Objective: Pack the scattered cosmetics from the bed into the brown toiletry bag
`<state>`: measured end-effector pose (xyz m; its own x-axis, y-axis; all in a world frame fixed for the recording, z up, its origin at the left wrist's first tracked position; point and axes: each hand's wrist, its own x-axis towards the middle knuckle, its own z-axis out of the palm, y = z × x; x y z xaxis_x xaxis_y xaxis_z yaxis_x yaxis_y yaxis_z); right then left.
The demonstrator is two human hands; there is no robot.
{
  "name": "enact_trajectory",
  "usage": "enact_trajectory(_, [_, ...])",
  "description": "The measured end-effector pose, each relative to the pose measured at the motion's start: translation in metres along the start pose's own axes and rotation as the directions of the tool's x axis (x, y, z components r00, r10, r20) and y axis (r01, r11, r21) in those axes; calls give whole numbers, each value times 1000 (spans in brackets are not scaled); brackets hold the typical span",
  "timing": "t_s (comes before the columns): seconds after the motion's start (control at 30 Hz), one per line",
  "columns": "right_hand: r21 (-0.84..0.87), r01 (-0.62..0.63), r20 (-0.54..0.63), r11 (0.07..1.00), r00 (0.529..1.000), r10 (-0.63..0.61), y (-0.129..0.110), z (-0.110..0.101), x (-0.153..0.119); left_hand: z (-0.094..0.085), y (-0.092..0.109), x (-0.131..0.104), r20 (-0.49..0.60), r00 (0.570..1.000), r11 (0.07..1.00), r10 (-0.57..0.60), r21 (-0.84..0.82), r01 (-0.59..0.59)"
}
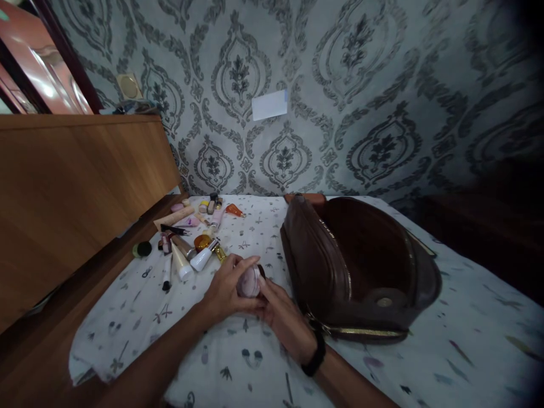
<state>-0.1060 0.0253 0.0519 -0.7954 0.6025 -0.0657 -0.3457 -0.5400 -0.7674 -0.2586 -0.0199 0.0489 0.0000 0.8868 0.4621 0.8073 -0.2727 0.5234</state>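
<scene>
A small round jar [249, 282] with a clear, pinkish body and a dark lid is held between both hands, tilted on its side. My left hand [227, 288] wraps round it from the left, thumb along its top. From the right, my right hand [285, 317] closes on the jar near its dark lid; a black band circles that wrist. Just right of the hands stands a brown leather bag [314, 255], unzipped and wide open, its inside dark. Left of the hands lie a white tube [204, 255], a cream tube [181, 262] and an amber jar [202, 242].
Several more cosmetics, among them an orange bottle [233, 210] and a long beige tube [174, 217], lie at the back left of the patterned white cloth [212, 351]. A wooden panel [85, 187] borders the left side; a papered wall stands behind.
</scene>
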Motion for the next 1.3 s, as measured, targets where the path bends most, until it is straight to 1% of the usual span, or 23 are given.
enact_trajectory(0.07, [20,0,-6,1000,1000,0,0,0,-1,0,0,-1,-4,1000,999,-2,51,2])
enact_trajectory(0.13, [64,7,15,998,1000,-8,-1,-1,1,0,0,-2,-18,1000,997,6,75,-5])
enact_trajectory(0.23, [134,21,37,991,999,-26,0,-2,4,-2,-1,-3,-37,998,996,57,70,-54])
enact_trajectory(0.33, [172,61,34,983,997,-68,0,-1,3,-3,-3,-8,-69,993,996,93,23,-91])
enact_trajectory(0.4, [152,96,55,984,993,-105,-5,2,0,-2,-5,-12,-108,992,997,65,-35,-70])
enact_trajectory(0.47, [116,135,88,984,985,-145,-16,7,-6,0,-7,-17,-120,992,988,39,-145,-57])
enact_trajectory(0.53, [94,182,116,979,974,-193,-36,12,-17,2,-7,-20,-141,989,967,49,-240,-82])
enact_trajectory(0.57, [85,207,126,975,968,-217,-50,15,-23,3,-7,-20,-163,985,964,61,-245,-100])
enact_trajectory(0.6, [70,232,132,970,962,-240,-65,17,-31,3,-4,-20,-192,979,971,71,-212,-112])
enact_trajectory(0.67, [8,300,125,954,946,-299,-98,18,-46,2,6,-15,-239,963,989,120,-58,-138])
enact_trajectory(0.73, [-72,380,126,922,920,-370,-132,14,-58,-1,25,-4,-256,941,972,221,131,-192])
enact_trajectory(0.8, [-179,417,94,891,909,-406,-159,6,-62,-3,52,12,-222,898,907,379,280,-314])
enact_trajectory(0.83, [-256,417,67,872,908,-414,-169,0,-61,-3,68,21,-177,867,858,466,327,-395])
enact_trajectory(0.9, [-425,384,-2,820,905,-425,-181,-13,-54,1,97,39,-123,764,738,633,394,-548])
enact_trajectory(0.93, [-494,353,-41,795,903,-427,-184,-19,-50,5,108,46,-98,722,686,685,422,-593])
enact_trajectory(0.97, [-550,316,-84,773,900,-427,-186,-25,-46,11,117,53,-68,687,639,723,443,-629])
enact_trajectory(1.0, [-592,274,-127,758,897,-424,-186,-30,-42,17,124,58,-35,664,602,747,459,-653])
enact_trajectory(1.03, [-625,229,-167,746,895,-414,-186,-35,-39,24,127,61,-1,654,578,757,470,-667])
enact_trajectory(1.07, [-655,179,-204,734,893,-400,-186,-38,-36,31,128,63,25,654,565,756,480,-671])
enact_trajectory(1.13, [-721,83,-251,688,894,-371,-186,-44,-34,43,124,64,50,672,564,739,500,-657])
enact_trajectory(1.17, [-760,41,-260,649,896,-361,-187,-46,-33,47,121,63,50,685,573,727,506,-645])
enact_trajectory(1.23, [-850,-36,-258,525,898,-356,-190,-48,-30,51,115,61,42,700,589,712,506,-630])
enact_trajectory(1.3, [-936,-130,-246,327,906,-344,-193,-49,-27,53,112,59,30,699,598,715,493,-632])
